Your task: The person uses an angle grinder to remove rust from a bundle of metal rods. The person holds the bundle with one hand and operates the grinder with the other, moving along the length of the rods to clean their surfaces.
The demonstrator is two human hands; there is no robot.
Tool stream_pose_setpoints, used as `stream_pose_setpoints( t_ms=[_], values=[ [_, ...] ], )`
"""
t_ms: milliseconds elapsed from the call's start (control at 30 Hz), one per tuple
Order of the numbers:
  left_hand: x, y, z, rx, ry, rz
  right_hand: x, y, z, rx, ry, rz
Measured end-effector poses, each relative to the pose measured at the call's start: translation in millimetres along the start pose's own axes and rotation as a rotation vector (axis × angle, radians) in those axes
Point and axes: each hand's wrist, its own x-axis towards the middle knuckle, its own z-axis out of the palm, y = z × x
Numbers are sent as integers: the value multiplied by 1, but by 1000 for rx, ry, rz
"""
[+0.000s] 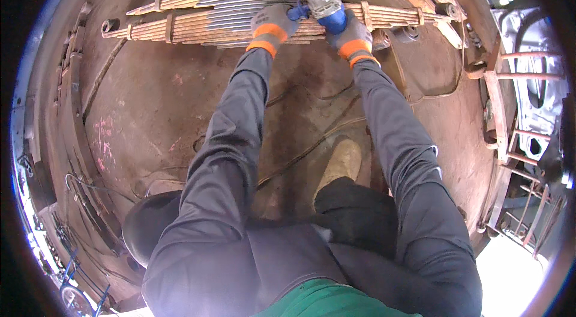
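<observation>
My right hand [355,33], in a grey glove with an orange cuff, is wrapped round the blue rear body of an angle grinder [322,2]. My left hand [277,20], gloved alike, closes around the grinder's blue side handle [298,12]. The grinder's silver head points away from me, and its reddish round attachment is at the far leaf spring stack [180,1]. Just under both hands lies the near leaf spring stack [147,29], rusty at its ends. Bare grey metal shows across the middle of both stacks. The contact point is hidden by the grinder head.
Cables [318,141] run over the brown floor between my arms, near my shoe [343,161]. More dark leaf springs [75,77] lie along the left. A rusty metal frame [495,107] and a silver panel [537,71] stand at the right. A blue bicycle [75,296] shows at lower left.
</observation>
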Motion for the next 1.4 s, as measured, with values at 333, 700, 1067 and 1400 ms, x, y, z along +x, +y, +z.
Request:
stream_pose_setpoints(
  t_ms=[333,700,1067,1400],
  values=[
    [-4,-3,-4,15,-62,-139,-1,-9,-6,-5,-10,-58],
    [-13,-51,-24,67,43,-256,-8,-62,5,27,-97,-169],
    [-7,-13,-7,-90,-65,-154,7,-19,-8,-64,-49,-129],
    [-31,-69,-43,-199,-47,-284,-1,-94,0,-130,-89,-288]
  ],
)
